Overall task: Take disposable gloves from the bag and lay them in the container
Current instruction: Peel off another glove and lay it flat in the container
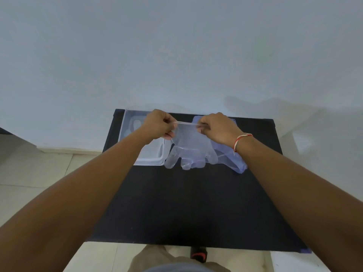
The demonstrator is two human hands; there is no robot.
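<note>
Head view: both hands are raised over the far half of a black table point(186, 203) that stands against a pale wall point(176, 46).

The left hand point(157, 124) and the right hand point(218, 126) each pinch one end of the cuff of a clear disposable glove point(188, 150). The fingers of both hands are curled and closed on the cuff edge, which is stretched taut in a thin line between them. The glove hangs below the cuff with its fingers pointing toward the camera; the fingertips reach the table surface or hang just above it, and which one cannot be told.

The clear plastic bag point(233, 160) lies flat on the table behind and to the right of the glove, partly hidden by the right hand and wrist.

The clear plastic container point(153, 160) sits on the far left part of the table, just beside the glove. Its interior shows moulded recesses. The left forearm crosses over it.

A red-and-white thread bracelet point(240, 141) circles the right wrist.
</note>
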